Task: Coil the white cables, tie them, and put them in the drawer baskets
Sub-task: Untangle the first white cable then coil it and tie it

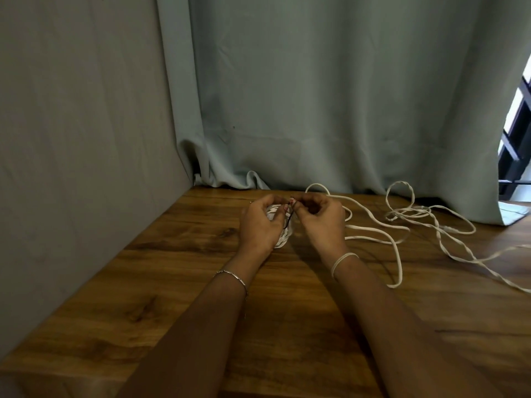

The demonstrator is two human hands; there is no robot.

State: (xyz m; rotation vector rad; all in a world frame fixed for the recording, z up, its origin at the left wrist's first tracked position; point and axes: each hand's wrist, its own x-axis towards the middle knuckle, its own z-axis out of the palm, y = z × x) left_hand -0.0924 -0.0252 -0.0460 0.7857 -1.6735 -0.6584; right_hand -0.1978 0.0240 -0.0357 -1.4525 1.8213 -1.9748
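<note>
From the feed I judge this to be the tying step: on the left part of the brown wood-grain table (172, 282), the left hand (260, 222) curls its fingers round a small coil of white cable (283, 238), which lies on the table under that palm at the far side, near the curtain. A thin dark tie (288, 223) rises from the coil's right edge between the two thumbs, and the right hand (320, 219) pinches its upper end with fingers curled. Next I expect the tie to need twisting tight while the coil is kept from springing open. Further right, loose white cables (402, 219) sprawl uncoiled; I see no drawer baskets
</note>
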